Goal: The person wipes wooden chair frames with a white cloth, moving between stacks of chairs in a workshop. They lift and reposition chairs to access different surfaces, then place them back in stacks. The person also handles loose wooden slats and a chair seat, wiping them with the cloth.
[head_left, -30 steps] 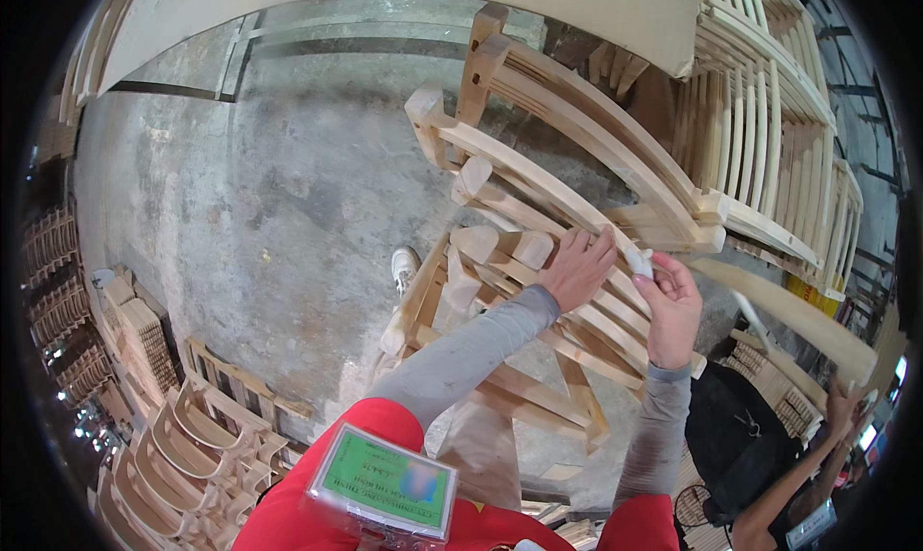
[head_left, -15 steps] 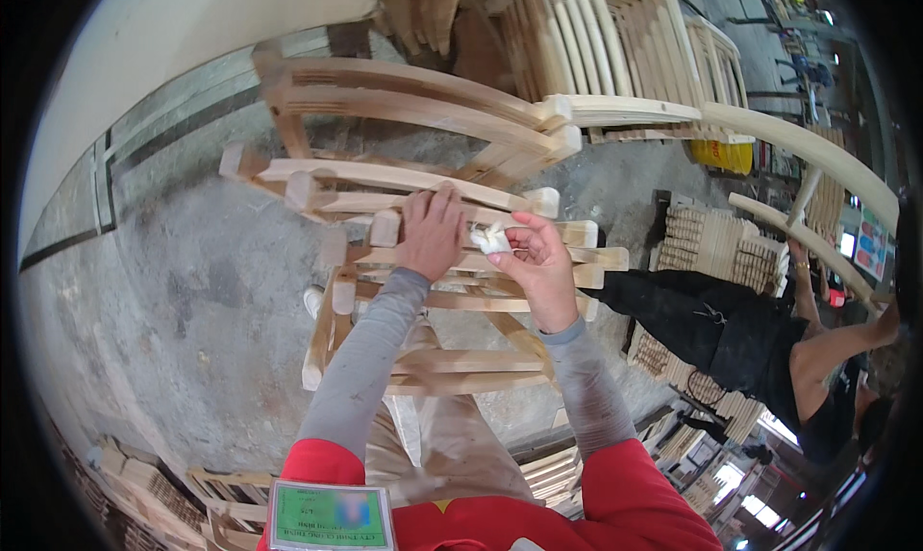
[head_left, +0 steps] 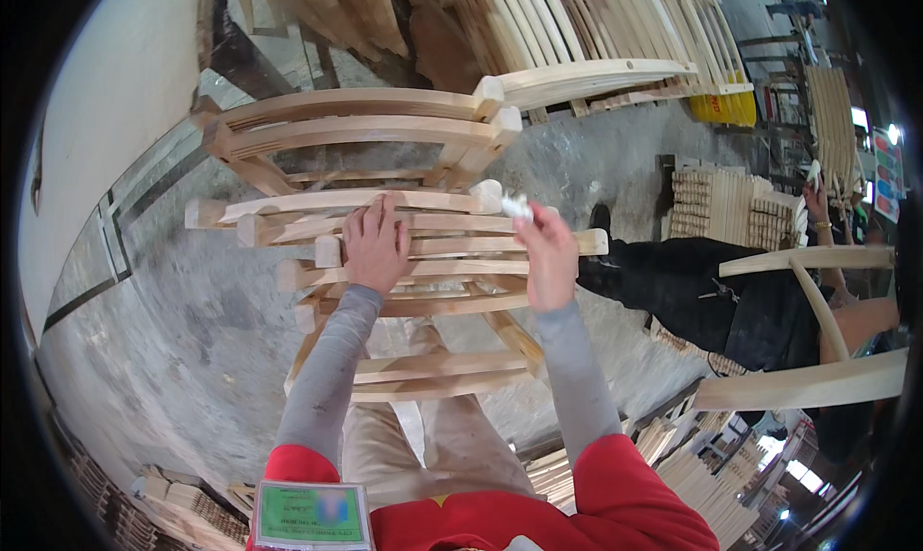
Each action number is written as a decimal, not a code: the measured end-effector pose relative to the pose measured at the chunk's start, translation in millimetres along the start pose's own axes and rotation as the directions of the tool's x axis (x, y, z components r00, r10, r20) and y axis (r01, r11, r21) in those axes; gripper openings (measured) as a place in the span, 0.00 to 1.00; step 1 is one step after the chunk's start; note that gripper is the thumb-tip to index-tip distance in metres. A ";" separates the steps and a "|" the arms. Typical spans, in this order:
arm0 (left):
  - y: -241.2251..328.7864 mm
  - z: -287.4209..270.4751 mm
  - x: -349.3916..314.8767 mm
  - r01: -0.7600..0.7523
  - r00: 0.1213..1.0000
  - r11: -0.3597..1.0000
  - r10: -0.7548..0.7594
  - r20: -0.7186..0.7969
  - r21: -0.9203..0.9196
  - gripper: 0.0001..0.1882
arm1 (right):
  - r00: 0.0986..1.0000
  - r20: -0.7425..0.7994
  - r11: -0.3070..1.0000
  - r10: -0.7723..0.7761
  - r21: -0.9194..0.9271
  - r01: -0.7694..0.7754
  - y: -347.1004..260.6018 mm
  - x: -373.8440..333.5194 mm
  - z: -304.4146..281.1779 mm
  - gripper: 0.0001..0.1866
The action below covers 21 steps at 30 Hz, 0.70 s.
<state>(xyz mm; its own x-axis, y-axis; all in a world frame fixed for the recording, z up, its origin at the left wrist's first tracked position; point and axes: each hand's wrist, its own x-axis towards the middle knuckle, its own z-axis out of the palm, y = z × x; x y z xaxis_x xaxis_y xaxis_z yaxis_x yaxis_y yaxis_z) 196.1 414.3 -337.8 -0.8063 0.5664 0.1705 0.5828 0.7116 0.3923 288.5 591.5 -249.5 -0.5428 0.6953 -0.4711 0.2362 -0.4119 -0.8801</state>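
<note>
Mid-frame, the bare left hand [head_left: 377, 250] lies flat, fingers extended, across the pale wooden framework of curved slats [head_left: 457, 246], seemingly to steady it. Right of centre, the right hand [head_left: 550, 260] pinches a blurred white wad [head_left: 517, 208], probably for control. Lower left, a clear plastic sleeve [head_left: 310, 485] holds a green card [head_left: 306, 518].

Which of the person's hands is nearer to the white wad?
Right. The right hand holds the white wad; the left hand lies on the wooden slats, apart from the wad and to its left.
</note>
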 end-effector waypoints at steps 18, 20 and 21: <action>4.6 -3.9 -13.8 -0.004 0.996 1.000 0.006 0.092 -0.019 0.25 | 0.795 0.108 0.557 0.598 0.657 -0.508 42.7 157.8 25.6 0.10; 3.8 -4.4 -13.2 -0.011 0.997 1.000 0.012 0.076 -0.023 0.24 | 0.857 0.193 0.583 0.477 0.661 -0.473 6.9 151.8 39.1 0.11; 4.4 -3.2 -10.6 -0.009 0.998 1.000 0.011 0.067 -0.019 0.24 | 0.885 0.236 0.599 0.402 0.663 -0.449 -8.7 151.1 42.1 0.11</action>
<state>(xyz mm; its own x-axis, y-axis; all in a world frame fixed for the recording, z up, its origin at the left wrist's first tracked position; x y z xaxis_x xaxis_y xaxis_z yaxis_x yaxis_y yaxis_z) 206.9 410.1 -334.9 -0.7914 0.6007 0.1134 0.5884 0.6982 0.4079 170.5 675.4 -310.6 -0.5755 0.3109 -0.7564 -0.1496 -0.9493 -0.2764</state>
